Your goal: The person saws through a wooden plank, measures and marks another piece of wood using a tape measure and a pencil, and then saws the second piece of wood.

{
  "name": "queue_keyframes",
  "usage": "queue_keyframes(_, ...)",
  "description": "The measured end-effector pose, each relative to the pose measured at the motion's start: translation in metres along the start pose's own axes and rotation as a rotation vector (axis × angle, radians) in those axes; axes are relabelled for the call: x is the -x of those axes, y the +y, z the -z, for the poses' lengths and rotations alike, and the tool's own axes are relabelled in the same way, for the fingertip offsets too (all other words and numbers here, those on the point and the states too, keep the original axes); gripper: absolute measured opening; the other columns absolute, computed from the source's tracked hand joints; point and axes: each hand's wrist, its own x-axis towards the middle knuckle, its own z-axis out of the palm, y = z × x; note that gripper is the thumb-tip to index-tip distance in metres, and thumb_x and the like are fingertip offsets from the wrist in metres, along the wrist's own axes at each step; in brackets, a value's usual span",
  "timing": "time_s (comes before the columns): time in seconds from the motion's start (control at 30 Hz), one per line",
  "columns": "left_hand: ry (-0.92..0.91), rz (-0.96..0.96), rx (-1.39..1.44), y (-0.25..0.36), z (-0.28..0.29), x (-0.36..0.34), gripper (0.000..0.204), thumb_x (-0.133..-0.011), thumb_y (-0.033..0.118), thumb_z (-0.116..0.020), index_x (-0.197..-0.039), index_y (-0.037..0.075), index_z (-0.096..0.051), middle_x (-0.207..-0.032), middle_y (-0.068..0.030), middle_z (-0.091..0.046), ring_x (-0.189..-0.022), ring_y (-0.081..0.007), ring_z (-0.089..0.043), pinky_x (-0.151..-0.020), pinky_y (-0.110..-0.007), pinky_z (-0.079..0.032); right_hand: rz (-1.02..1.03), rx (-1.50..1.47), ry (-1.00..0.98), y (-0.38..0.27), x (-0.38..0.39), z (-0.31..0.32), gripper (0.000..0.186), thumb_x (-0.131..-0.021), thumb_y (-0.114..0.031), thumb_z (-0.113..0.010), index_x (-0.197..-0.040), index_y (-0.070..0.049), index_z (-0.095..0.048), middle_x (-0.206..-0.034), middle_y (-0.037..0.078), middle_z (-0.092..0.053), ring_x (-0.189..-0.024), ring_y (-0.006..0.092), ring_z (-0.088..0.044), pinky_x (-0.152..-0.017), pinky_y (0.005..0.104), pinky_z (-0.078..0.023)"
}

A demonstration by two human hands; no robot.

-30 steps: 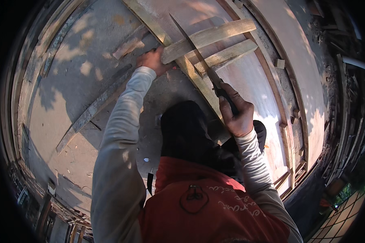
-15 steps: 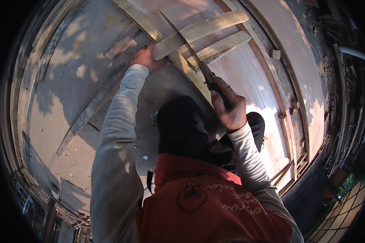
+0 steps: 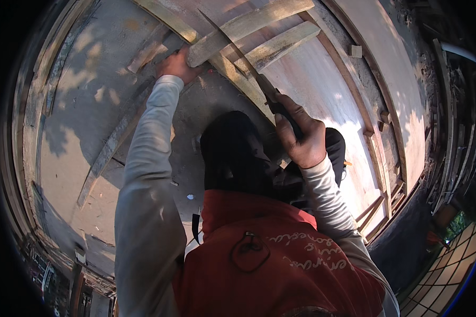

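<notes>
My right hand (image 3: 307, 138) is closed around the dark handle of a handsaw (image 3: 265, 87). The saw's long blade slants up and to the left, lying across a wooden board (image 3: 269, 22). My left hand (image 3: 175, 67) grips the board's near left end, its fingertips partly hidden behind the wood. That board rests crosswise over a longer wooden beam (image 3: 232, 73) on the ground. Just below it, a second short plank (image 3: 288, 46) also lies against the beam.
A loose plank (image 3: 111, 145) lies on the concrete floor (image 3: 63, 164) at left, near a short wood offcut (image 3: 147, 55). Framed pale panels (image 3: 322, 90) spread to the right, with a small wood block (image 3: 355, 51) among them. Stacked timber (image 3: 455, 132) lines the far right.
The view has shifted slightly, so hands, board and saw appear a little higher and further left. Both grips stay the same, and the saw still crosses the board.
</notes>
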Motion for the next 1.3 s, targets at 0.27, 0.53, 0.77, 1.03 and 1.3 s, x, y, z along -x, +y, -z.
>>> queue_keyframes(0.27, 0.02, -0.036, -0.074, 0.005, -0.015, -0.011, 0.073, -0.076, 0.05, -0.081, -0.136, 0.017, -0.057, -0.121, -0.0165, -0.071, -0.113, -0.0356, -0.069, -0.099, -0.048, -0.054, -0.012, 0.066, 0.039, 0.023, 0.052, 0.011, 0.044, -0.09, -0.001, -0.065, -0.134, -0.004, -0.064, -0.108, 0.026, -0.074, -0.097, 0.0368, -0.076, -0.084, 0.0393, -0.059)
queue_keyframes(0.53, -0.009, 0.007, -0.032, -0.013, -0.026, -0.021, 0.079, -0.077, 0.056, -0.078, -0.144, 0.023, -0.051, -0.125, -0.0157, -0.07, -0.117, -0.0364, -0.067, -0.102, -0.051, -0.052, 0.07, 0.037, -0.012, 0.034, 0.1, 0.036, 0.05, -0.089, 0.004, -0.059, -0.138, -0.002, -0.06, -0.117, 0.018, -0.075, -0.105, 0.0327, -0.075, -0.093, 0.0371, -0.058)
queue_keyframes(0.77, 0.088, -0.016, -0.047, -0.001, -0.016, -0.033, 0.078, -0.076, 0.05, -0.082, -0.142, 0.018, -0.055, -0.122, -0.0187, -0.071, -0.114, -0.0383, -0.068, -0.1, -0.048, -0.054, 0.082, -0.033, 0.048, 0.049, 0.014, 0.007, 0.038, -0.091, -0.006, -0.068, -0.129, -0.003, -0.067, -0.104, 0.022, -0.075, -0.092, 0.0334, -0.076, -0.081, 0.0357, -0.057)
queue_keyframes(1.03, 0.058, -0.007, -0.054, 0.012, -0.001, 0.002, 0.077, -0.077, 0.05, -0.081, -0.141, 0.018, -0.054, -0.125, -0.0193, -0.07, -0.116, -0.0383, -0.067, -0.101, -0.048, -0.053, 0.19, 0.051, 0.105, 0.044, 0.117, 0.048, 0.043, -0.089, 0.0, -0.062, -0.132, 0.0, -0.065, -0.11, 0.02, -0.076, -0.099, 0.031, -0.077, -0.09, 0.0343, -0.057)
queue_keyframes(1.3, 0.022, 0.013, -0.032, 0.031, 0.009, 0.013, 0.077, -0.077, 0.048, -0.081, -0.142, 0.015, -0.054, -0.127, -0.0198, -0.069, -0.119, -0.0387, -0.066, -0.103, -0.048, -0.052, 0.029, -0.062, 0.072, 0.037, 0.035, 0.027, 0.04, -0.091, -0.01, -0.068, -0.13, -0.002, -0.066, -0.107, 0.025, -0.074, -0.1, 0.0374, -0.074, -0.088, 0.0374, -0.056)
